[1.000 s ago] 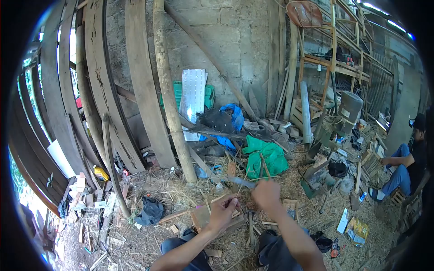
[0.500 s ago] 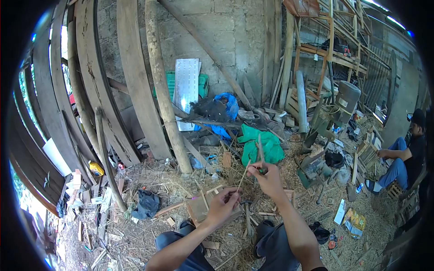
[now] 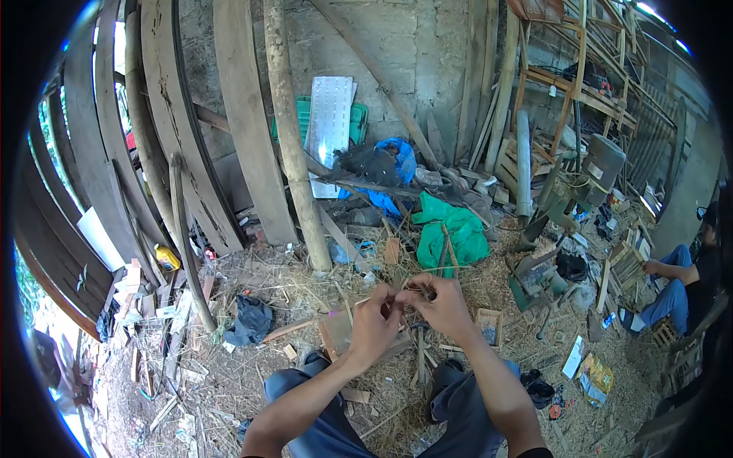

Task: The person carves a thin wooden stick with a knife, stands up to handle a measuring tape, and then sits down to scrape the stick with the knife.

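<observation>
My left hand and my right hand meet in front of me above my knees, fingertips pinched close together. The thin wooden stick between them is mostly hidden by the fingers. Just beyond my right hand, narrow upright strips show against the green sheet; whether the hand holds one I cannot tell. Below my left hand sits a wooden block or box. A hammer-like tool stands between my feet, partly covered by the hands.
A small wooden tray with little bits inside lies right of my forearm. Wood scraps and shavings cover the ground. A leaning pole, a dark plastic bag and a machine stand around. Another person sits at the far right.
My hands have drawn together and the thin stick, earlier visible between them, is now mostly hidden. The view has shifted slightly, bringing the small tray into sight.
</observation>
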The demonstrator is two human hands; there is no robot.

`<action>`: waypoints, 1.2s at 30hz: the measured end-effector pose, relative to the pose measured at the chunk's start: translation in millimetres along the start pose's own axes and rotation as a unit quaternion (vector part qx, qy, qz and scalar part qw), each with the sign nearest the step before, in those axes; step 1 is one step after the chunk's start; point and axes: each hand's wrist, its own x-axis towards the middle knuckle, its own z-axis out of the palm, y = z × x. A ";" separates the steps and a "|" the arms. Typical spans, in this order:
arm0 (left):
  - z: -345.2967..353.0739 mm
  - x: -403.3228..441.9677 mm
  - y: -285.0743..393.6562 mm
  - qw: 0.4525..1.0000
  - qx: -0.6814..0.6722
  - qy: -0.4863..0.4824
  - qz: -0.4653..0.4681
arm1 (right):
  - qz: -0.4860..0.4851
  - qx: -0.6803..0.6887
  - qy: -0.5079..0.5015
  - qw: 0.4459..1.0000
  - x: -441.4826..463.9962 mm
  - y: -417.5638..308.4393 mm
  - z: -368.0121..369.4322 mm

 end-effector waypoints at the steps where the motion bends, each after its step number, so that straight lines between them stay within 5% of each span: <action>1: -0.4 0.8 1.4 1.000 0.015 0.010 0.014 | 0.013 -0.023 0.005 1.000 -0.1 1.9 1.5; 6: -4.0 4.5 2.7 0.998 0.019 0.018 0.054 | 0.062 0.011 -0.040 0.997 5.7 10.2 -14.9; 9: -16.2 14.1 -16.7 0.997 0.057 -0.010 -0.041 | 0.084 0.096 0.040 0.991 5.4 26.7 -31.8; 11: -28.8 28.1 -29.6 0.944 -0.266 -0.074 -0.180 | 0.137 0.028 0.076 0.987 11.3 32.5 -56.3; 12: -31.6 27.6 -22.0 0.925 -0.322 -0.066 -0.189 | 0.134 -0.019 0.063 0.989 11.6 34.7 -57.2; 15: -27.8 24.5 -9.3 0.930 -0.317 -0.066 -0.175 | 0.046 -0.215 0.133 0.966 2.5 32.2 -34.7; 22: -5.7 10.9 1.7 0.920 -0.330 -0.141 -0.156 | 0.035 -0.313 0.034 0.949 -3.3 4.5 0.3; 31: 6.0 5.0 18.1 0.882 -0.393 -0.111 -0.234 | 0.053 -0.376 0.142 0.914 10.9 39.0 0.8; 36: 5.2 9.4 11.0 0.893 -0.368 -0.097 -0.239 | 0.051 -0.373 0.093 0.922 16.5 45.4 1.1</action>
